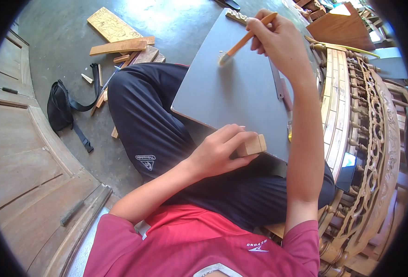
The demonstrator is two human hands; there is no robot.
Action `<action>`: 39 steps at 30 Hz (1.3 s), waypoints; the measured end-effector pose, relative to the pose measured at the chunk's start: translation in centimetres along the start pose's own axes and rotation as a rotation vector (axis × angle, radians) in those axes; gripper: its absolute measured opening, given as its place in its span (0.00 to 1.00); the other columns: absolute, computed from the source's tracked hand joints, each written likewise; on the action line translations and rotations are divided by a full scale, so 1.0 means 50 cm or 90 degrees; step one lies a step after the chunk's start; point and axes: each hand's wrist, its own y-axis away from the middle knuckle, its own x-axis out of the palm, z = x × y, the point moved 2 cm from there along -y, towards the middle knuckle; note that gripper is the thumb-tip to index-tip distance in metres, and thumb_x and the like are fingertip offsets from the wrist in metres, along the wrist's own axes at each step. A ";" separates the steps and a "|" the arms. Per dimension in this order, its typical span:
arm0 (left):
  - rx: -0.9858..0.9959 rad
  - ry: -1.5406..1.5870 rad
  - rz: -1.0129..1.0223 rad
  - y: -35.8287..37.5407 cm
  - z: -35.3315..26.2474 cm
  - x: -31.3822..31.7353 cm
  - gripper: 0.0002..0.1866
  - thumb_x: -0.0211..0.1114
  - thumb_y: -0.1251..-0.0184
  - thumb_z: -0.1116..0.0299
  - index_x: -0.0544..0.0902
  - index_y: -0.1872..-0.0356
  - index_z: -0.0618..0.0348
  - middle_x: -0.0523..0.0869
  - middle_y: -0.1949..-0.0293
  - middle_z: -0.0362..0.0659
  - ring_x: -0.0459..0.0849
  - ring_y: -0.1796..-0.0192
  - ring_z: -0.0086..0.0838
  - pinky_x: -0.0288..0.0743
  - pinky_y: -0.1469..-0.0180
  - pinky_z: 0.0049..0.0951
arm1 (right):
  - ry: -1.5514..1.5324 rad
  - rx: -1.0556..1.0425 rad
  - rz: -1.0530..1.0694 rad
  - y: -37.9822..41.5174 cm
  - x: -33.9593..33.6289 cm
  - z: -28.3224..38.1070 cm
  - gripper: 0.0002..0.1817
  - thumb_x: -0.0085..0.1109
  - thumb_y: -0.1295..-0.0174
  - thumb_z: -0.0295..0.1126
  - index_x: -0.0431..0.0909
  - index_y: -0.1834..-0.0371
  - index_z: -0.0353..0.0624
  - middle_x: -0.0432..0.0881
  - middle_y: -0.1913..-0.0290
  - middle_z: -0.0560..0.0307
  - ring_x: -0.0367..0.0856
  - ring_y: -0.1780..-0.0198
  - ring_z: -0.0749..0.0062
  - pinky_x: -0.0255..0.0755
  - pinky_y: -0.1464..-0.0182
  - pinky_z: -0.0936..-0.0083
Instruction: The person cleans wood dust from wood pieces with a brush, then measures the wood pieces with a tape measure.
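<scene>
A grey board (pixel 204 87) lies tilted across my lap. My right hand (pixel 278 44) is closed around the wooden handle of a brush (pixel 248 40), whose bristles touch or nearly touch the board's upper middle. A few small pale bits (pixel 220 52) lie by the bristles. At the board's near edge, my left hand (pixel 225 145) has its fingers wrapped round a small wooden block (pixel 252 146). A carved wooden strip (pixel 235 17) rests at the far edge of the board, partly behind my right hand. Along the right side lies a dark flat strip (pixel 277 81).
Wood offcuts (pixel 121 46) and a black waist bag (pixel 60 105) lie on the floor to the left. A panelled wooden door (pixel 24 161) stands at far left. Carved wooden furniture (pixel 370 120) curves along the right, with a phone (pixel 347 170) on it.
</scene>
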 end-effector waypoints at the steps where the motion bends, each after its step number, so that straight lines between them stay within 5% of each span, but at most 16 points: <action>1: 0.000 0.003 -0.002 -0.001 0.000 0.000 0.28 0.87 0.40 0.65 0.87 0.40 0.58 0.89 0.52 0.51 0.92 0.49 0.43 0.88 0.46 0.40 | 0.029 0.008 0.000 0.001 -0.014 0.005 0.18 0.61 0.21 0.47 0.88 0.58 0.42 0.86 0.76 0.62 0.84 0.73 0.82 0.79 0.65 0.82; 5: 0.002 0.009 -0.007 0.001 0.001 0.001 0.28 0.87 0.40 0.65 0.87 0.40 0.58 0.89 0.52 0.52 0.92 0.49 0.44 0.88 0.46 0.40 | 0.234 0.019 -0.026 -0.008 -0.047 -0.004 0.18 0.58 0.20 0.44 0.87 0.56 0.40 0.86 0.76 0.56 0.87 0.71 0.73 0.82 0.61 0.71; 8: 0.000 0.008 -0.004 -0.001 0.000 0.001 0.28 0.87 0.40 0.65 0.87 0.40 0.58 0.89 0.51 0.52 0.92 0.49 0.43 0.88 0.46 0.39 | 0.430 -0.037 -0.046 0.006 -0.026 0.010 0.17 0.60 0.24 0.41 0.84 0.57 0.34 0.92 0.69 0.40 0.95 0.64 0.50 0.88 0.54 0.60; 12: -0.001 0.007 -0.002 0.001 0.003 0.001 0.28 0.87 0.40 0.65 0.87 0.39 0.58 0.89 0.51 0.52 0.92 0.49 0.44 0.88 0.46 0.40 | 0.372 -0.196 0.012 0.009 0.034 -0.026 0.15 0.57 0.22 0.37 0.82 0.58 0.34 0.90 0.62 0.35 0.90 0.56 0.38 0.85 0.46 0.49; 21: -0.007 -0.004 0.005 0.001 0.001 0.001 0.29 0.87 0.39 0.64 0.87 0.38 0.58 0.89 0.51 0.51 0.92 0.48 0.44 0.88 0.46 0.39 | 0.212 -0.231 0.138 0.025 0.015 0.068 0.14 0.59 0.22 0.39 0.84 0.55 0.38 0.89 0.63 0.42 0.88 0.65 0.45 0.82 0.57 0.60; 24: -0.008 0.001 0.004 0.002 0.000 -0.001 0.29 0.86 0.39 0.63 0.86 0.38 0.58 0.89 0.51 0.51 0.92 0.47 0.44 0.88 0.45 0.39 | 0.173 -0.223 0.118 0.026 -0.016 0.070 0.12 0.61 0.20 0.40 0.84 0.51 0.42 0.86 0.71 0.57 0.82 0.71 0.76 0.75 0.64 0.73; 27: -0.006 0.008 0.005 0.002 0.001 -0.002 0.29 0.86 0.39 0.64 0.86 0.38 0.58 0.88 0.52 0.51 0.92 0.47 0.44 0.88 0.45 0.40 | 0.163 -0.131 0.093 0.019 -0.040 0.065 0.14 0.62 0.20 0.42 0.88 0.52 0.41 0.87 0.71 0.60 0.85 0.69 0.82 0.77 0.64 0.80; 32: -0.012 0.021 0.006 0.002 0.001 0.000 0.29 0.86 0.40 0.64 0.86 0.38 0.58 0.88 0.52 0.51 0.91 0.47 0.44 0.88 0.45 0.40 | 0.114 0.043 0.115 -0.027 -0.058 0.017 0.22 0.64 0.21 0.49 0.88 0.59 0.36 0.90 0.72 0.54 0.91 0.73 0.77 0.86 0.68 0.80; 39: -0.022 0.024 0.009 0.002 0.002 -0.004 0.28 0.86 0.39 0.64 0.86 0.39 0.58 0.88 0.51 0.52 0.91 0.47 0.44 0.88 0.46 0.40 | 0.001 0.001 0.072 -0.109 0.057 -0.057 0.23 0.64 0.22 0.51 0.89 0.57 0.37 0.94 0.66 0.51 0.95 0.69 0.73 0.91 0.64 0.76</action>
